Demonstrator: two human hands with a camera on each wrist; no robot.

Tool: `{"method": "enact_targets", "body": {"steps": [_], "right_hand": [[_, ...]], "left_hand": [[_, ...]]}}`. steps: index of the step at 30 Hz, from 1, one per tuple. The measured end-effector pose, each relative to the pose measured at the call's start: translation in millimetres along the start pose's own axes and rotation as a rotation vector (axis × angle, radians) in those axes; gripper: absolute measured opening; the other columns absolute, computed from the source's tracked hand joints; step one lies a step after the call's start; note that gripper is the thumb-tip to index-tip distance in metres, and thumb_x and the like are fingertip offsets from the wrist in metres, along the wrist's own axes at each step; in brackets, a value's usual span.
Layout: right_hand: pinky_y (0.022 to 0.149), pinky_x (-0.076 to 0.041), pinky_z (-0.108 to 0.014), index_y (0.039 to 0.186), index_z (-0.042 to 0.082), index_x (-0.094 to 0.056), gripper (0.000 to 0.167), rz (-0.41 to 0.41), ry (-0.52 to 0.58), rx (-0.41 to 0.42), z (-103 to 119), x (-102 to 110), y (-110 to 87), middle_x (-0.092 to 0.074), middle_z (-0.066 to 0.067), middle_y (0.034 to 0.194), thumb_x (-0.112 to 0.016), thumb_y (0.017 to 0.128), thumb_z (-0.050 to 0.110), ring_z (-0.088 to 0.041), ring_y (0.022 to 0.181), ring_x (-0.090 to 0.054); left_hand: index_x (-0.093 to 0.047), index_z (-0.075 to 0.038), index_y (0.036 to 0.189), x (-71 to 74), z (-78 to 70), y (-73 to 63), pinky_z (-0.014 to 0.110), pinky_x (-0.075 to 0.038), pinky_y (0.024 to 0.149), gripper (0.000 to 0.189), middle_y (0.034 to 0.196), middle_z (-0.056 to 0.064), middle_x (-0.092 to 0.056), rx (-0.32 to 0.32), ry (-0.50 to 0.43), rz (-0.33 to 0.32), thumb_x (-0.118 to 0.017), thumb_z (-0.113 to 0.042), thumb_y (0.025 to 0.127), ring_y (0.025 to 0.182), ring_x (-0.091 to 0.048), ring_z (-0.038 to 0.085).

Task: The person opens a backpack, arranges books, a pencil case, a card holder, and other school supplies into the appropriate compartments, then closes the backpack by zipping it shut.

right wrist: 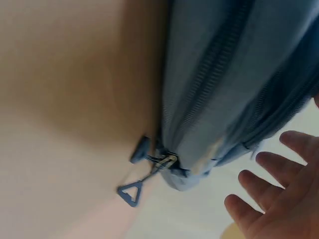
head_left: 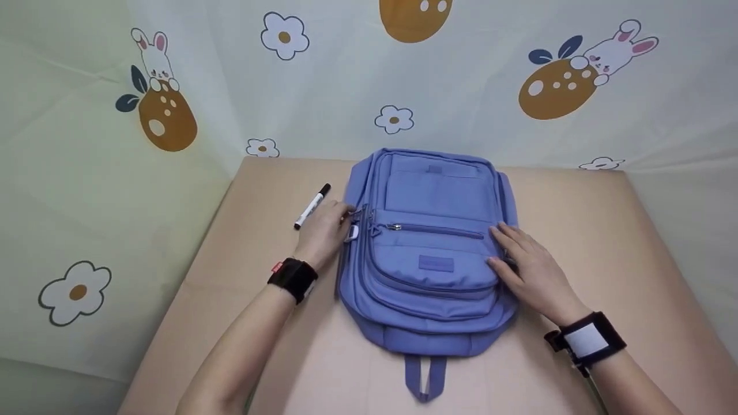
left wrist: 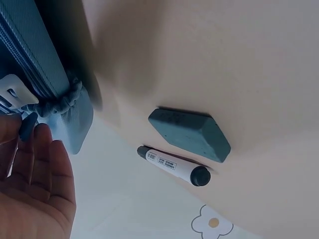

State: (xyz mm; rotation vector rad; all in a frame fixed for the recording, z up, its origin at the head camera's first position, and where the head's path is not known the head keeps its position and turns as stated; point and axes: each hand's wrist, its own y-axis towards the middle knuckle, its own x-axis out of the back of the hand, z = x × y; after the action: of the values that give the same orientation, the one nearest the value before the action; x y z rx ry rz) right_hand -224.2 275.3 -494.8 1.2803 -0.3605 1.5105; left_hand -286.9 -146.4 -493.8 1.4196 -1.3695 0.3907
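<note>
A blue backpack (head_left: 438, 196) lies front side up on the table, its top handle loop (head_left: 410, 377) toward me. At its left edge my left hand (head_left: 324, 230) pinches a small dark blue zipper pull (left wrist: 28, 126) between thumb and finger. Beside those fingers hangs a white plastic tag (left wrist: 16, 92). My right hand (head_left: 536, 271) rests against the bag's right side, fingers extended. In the right wrist view, a zipper slider (right wrist: 167, 162) with a triangular pull (right wrist: 130, 193) hangs at the bag's side, apart from the fingers.
A black-capped white marker (head_left: 312, 206) lies left of the backpack. Next to it in the left wrist view is a dark blue-green block (left wrist: 189, 133). The tan tabletop (head_left: 259, 190) meets a printed cloth backdrop (head_left: 334, 86) behind and at the sides.
</note>
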Motion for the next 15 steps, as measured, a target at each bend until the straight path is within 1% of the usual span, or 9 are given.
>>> {"method": "enact_targets", "body": {"steps": [3,6,10,13,15], "right_hand": [[0.113,-0.032,-0.06,0.153,0.007,-0.047,0.059,0.027,0.037,-0.024,-3,-5,-1.2,-0.043,-0.017,0.157,-0.062,0.102,0.034,-0.043,0.142,-0.041],[0.112,-0.034,-0.06,0.154,0.01,-0.045,0.06,0.049,0.067,-0.057,-4,-7,-2.8,-0.04,-0.014,0.16,-0.06,0.103,0.038,-0.042,0.142,-0.041],[0.111,-0.035,-0.062,0.156,0.014,-0.044,0.059,0.063,0.084,-0.08,-4,-8,-4.8,-0.038,-0.011,0.161,-0.058,0.104,0.039,-0.041,0.144,-0.038],[0.111,-0.034,-0.062,0.156,0.014,-0.044,0.059,0.066,0.088,-0.082,-4,-8,-5.4,-0.037,-0.009,0.162,-0.058,0.104,0.039,-0.04,0.145,-0.037],[0.111,-0.034,-0.062,0.156,0.014,-0.043,0.059,0.066,0.092,-0.082,-4,-8,-5.2,-0.037,-0.01,0.162,-0.058,0.105,0.039,-0.04,0.145,-0.037]], "left_hand": [[-0.072,-0.008,0.115,0.0,-0.6,-1.9,0.039,-0.055,0.084,0.021,0.105,0.009,-0.07,0.024,-0.004,0.011,-0.07,-0.006,0.094,0.097,-0.066,0.025],[-0.072,-0.008,0.115,0.3,-1.0,-3.6,0.039,-0.054,0.086,0.023,0.107,0.009,-0.069,0.035,-0.014,0.0,-0.071,-0.005,0.092,0.099,-0.065,0.026],[-0.072,-0.007,0.114,1.1,-4.7,-6.9,0.041,-0.053,0.089,0.024,0.11,0.01,-0.068,0.0,-0.026,-0.063,-0.072,-0.002,0.09,0.102,-0.065,0.027],[-0.071,-0.008,0.119,3.3,-14.9,-11.0,0.04,-0.053,0.087,0.026,0.111,0.008,-0.068,-0.017,-0.055,-0.088,-0.069,-0.006,0.093,0.103,-0.064,0.026],[-0.07,-0.009,0.125,5.6,-23.6,-13.5,0.04,-0.053,0.089,0.03,0.116,0.008,-0.067,-0.036,-0.082,-0.088,-0.068,-0.01,0.095,0.106,-0.064,0.025]]}}
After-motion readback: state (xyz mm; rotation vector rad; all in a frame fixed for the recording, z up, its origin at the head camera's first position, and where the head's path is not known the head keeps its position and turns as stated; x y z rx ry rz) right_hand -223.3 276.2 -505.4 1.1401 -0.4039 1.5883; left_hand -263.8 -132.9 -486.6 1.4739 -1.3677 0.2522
